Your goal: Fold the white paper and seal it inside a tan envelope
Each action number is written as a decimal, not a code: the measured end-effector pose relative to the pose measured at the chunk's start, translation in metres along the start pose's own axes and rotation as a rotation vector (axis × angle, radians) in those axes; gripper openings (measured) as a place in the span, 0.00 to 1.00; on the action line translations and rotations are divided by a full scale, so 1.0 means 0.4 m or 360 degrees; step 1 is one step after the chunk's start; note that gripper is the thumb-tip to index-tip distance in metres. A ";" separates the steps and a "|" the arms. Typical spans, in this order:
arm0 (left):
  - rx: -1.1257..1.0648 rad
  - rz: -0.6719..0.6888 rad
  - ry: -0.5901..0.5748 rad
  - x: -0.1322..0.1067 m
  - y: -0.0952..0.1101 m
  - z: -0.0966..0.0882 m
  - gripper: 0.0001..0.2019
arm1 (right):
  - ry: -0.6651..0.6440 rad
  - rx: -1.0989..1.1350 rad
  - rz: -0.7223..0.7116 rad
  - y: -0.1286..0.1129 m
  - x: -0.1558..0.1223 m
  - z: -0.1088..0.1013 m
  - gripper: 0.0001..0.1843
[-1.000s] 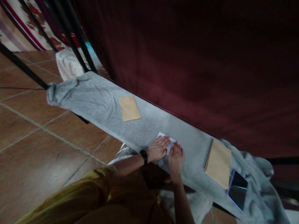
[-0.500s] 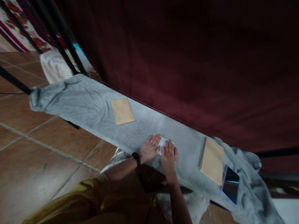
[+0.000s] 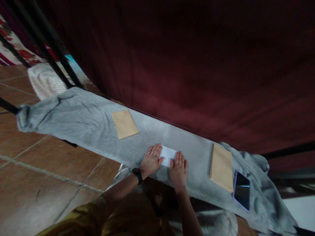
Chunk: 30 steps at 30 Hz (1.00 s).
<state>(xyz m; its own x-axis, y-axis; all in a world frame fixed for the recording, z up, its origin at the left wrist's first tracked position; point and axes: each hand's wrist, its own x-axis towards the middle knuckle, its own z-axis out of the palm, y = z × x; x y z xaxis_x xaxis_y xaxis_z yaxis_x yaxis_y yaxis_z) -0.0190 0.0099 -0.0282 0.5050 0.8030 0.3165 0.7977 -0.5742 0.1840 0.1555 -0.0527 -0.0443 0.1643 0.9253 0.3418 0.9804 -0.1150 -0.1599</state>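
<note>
A small folded white paper lies on a narrow bench draped in grey cloth. My left hand, with a black band on its wrist, lies flat with its fingers spread on the paper's left end. Flat on the paper's right end rests my right hand. Neither hand grips anything. One brown envelope lies to the left of my hands, apart from them. To their right sits a stack of brown envelopes.
A phone with a dark screen lies just right of the stack. A dark red curtain hangs directly behind the bench. Black metal legs stand at the far left over a tiled floor. A striped cloth lies on the floor.
My hands have slid apart along the white paper, uncovering more of its middle. The view has shifted, so everything sits slightly lower and further left.
</note>
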 end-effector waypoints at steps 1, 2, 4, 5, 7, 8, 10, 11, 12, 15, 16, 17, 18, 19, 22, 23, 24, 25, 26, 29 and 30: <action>-0.0003 -0.0001 -0.0002 0.000 0.000 -0.002 0.29 | -0.0009 -0.0007 0.0010 -0.001 0.000 -0.001 0.32; -0.0003 -0.0005 -0.0006 0.000 0.001 -0.004 0.29 | -0.0013 -0.0011 0.0016 -0.003 0.001 -0.001 0.31; -0.0004 -0.0001 -0.0015 0.000 0.002 -0.009 0.29 | -0.0008 -0.0011 0.0019 -0.004 0.001 -0.001 0.31; -0.0005 0.0010 -0.0017 -0.001 0.002 -0.012 0.28 | -0.0004 -0.0009 0.0015 -0.005 0.001 -0.001 0.31; -0.0011 0.0058 -0.0024 -0.002 0.003 -0.018 0.27 | 0.0005 -0.0003 0.0010 -0.005 0.000 0.000 0.31; -0.0015 0.0090 -0.0029 -0.003 0.004 -0.020 0.27 | 0.0013 0.0000 0.0014 -0.005 0.000 0.001 0.31; -0.0019 0.0144 -0.0042 -0.003 0.007 -0.023 0.26 | 0.0036 0.0006 0.0040 -0.006 -0.002 0.002 0.31; -0.0020 0.0163 -0.0049 -0.004 0.008 -0.024 0.26 | 0.0042 0.0009 0.0051 -0.006 -0.002 0.002 0.31; -0.0021 0.0175 -0.0056 -0.004 0.010 -0.024 0.25 | 0.0043 0.0013 0.0057 -0.007 -0.003 0.001 0.31; -0.0021 0.0190 -0.0079 -0.005 0.015 -0.023 0.25 | 0.0026 0.0020 0.0048 -0.008 -0.005 -0.004 0.31; -0.0020 0.0191 -0.0089 -0.005 0.016 -0.022 0.25 | 0.0022 0.0021 0.0046 -0.008 -0.005 -0.006 0.31; -0.0019 0.0191 -0.0099 -0.005 0.017 -0.021 0.25 | 0.0016 0.0020 0.0046 -0.008 -0.005 -0.008 0.31; -0.0018 0.0189 -0.0109 -0.005 0.018 -0.020 0.24 | 0.0007 0.0019 0.0047 -0.007 -0.006 -0.008 0.31; -0.0017 0.0187 -0.0118 -0.006 0.019 -0.020 0.24 | -0.0008 0.0017 0.0048 -0.007 -0.006 -0.008 0.31; -0.0025 0.0186 -0.0133 -0.006 0.020 -0.018 0.24 | -0.0048 0.0003 0.0068 -0.006 -0.007 -0.005 0.31; -0.0032 0.0188 -0.0134 -0.006 0.020 -0.018 0.24 | -0.0054 -0.0002 0.0077 -0.006 -0.007 -0.003 0.31; -0.0038 0.0190 -0.0132 -0.006 0.020 -0.018 0.24 | -0.0054 -0.0007 0.0084 -0.006 -0.006 -0.002 0.31; -0.0043 0.0191 -0.0128 -0.006 0.020 -0.018 0.24 | -0.0053 -0.0012 0.0084 -0.007 -0.006 -0.001 0.31; -0.0048 0.0190 -0.0123 -0.005 0.019 -0.018 0.24 | -0.0053 -0.0019 0.0083 -0.008 -0.005 -0.001 0.31; -0.0058 0.0158 -0.0107 -0.004 0.014 -0.015 0.25 | -0.0080 -0.0053 0.0094 -0.013 -0.002 -0.004 0.32; -0.0060 0.0143 -0.0105 -0.004 0.012 -0.014 0.26 | -0.0100 -0.0067 0.0104 -0.014 0.000 -0.005 0.32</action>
<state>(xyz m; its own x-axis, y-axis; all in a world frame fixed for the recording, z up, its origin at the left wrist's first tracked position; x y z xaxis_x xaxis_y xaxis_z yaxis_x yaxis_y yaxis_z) -0.0177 0.0050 -0.0227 0.5954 0.7561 0.2718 0.7360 -0.6489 0.1929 0.1501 -0.0529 -0.0416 0.2220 0.9360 0.2732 0.9718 -0.1895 -0.1403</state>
